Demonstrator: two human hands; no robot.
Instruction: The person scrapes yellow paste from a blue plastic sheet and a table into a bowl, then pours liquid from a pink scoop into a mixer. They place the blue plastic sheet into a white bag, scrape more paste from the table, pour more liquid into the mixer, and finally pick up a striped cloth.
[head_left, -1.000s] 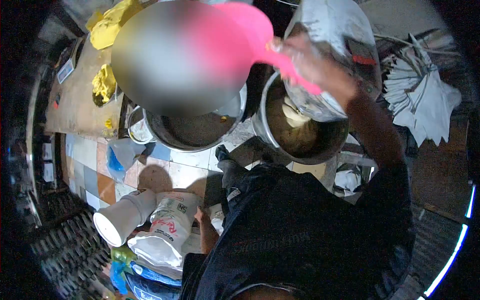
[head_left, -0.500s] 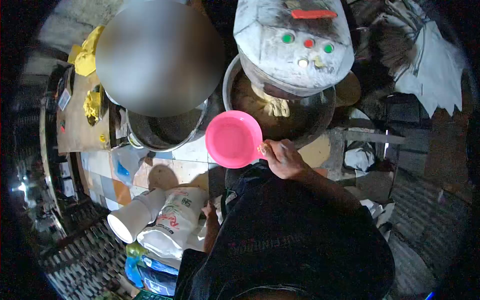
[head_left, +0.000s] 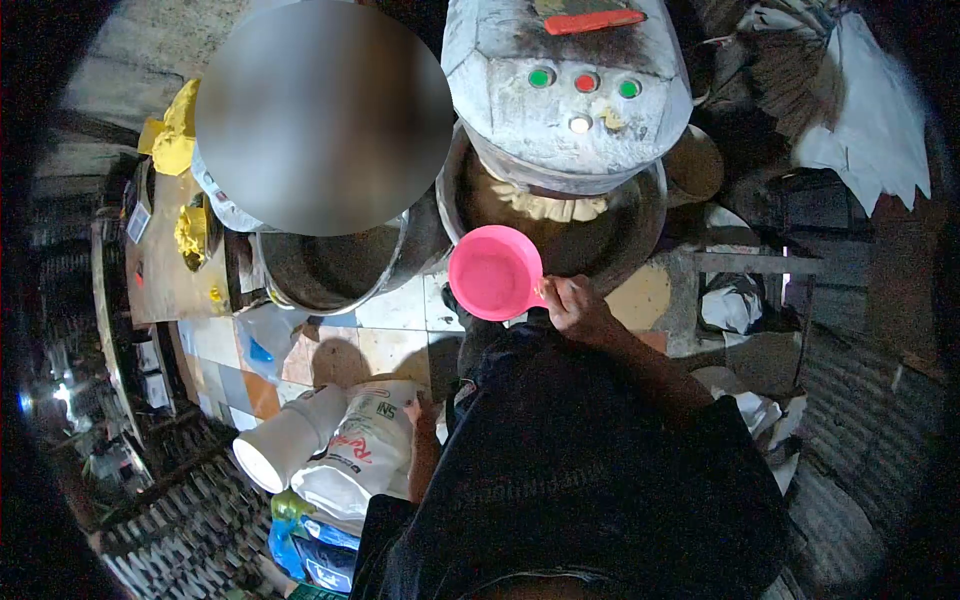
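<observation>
My right hand (head_left: 576, 305) is closed round the short handle of a pink plastic dipper (head_left: 494, 272). No contents show in the dipper's bowl, which overlaps the near rim of a large mixer bowl (head_left: 655, 215). Pale dough (head_left: 553, 207) lies inside that bowl, under the white mixer head (head_left: 570, 110) with its green and red buttons. Low on the left, my left hand (head_left: 422, 410) hangs at the edge of a printed white sack (head_left: 365, 450). Its fingers look loosely extended, and nothing shows in them.
A second metal bowl (head_left: 398, 262) stands left of the mixer, below a blurred round patch. White buckets (head_left: 270, 455) lean by the sack. Further left is a wooden table (head_left: 160, 285) with yellow material (head_left: 190, 232) on it. A rail (head_left: 750, 263) runs at the right.
The pink dipper and right hand have shifted right in the view, while the mixer head has shifted left. The dough has changed shape in its bowl. The left hand stays beside the sack.
</observation>
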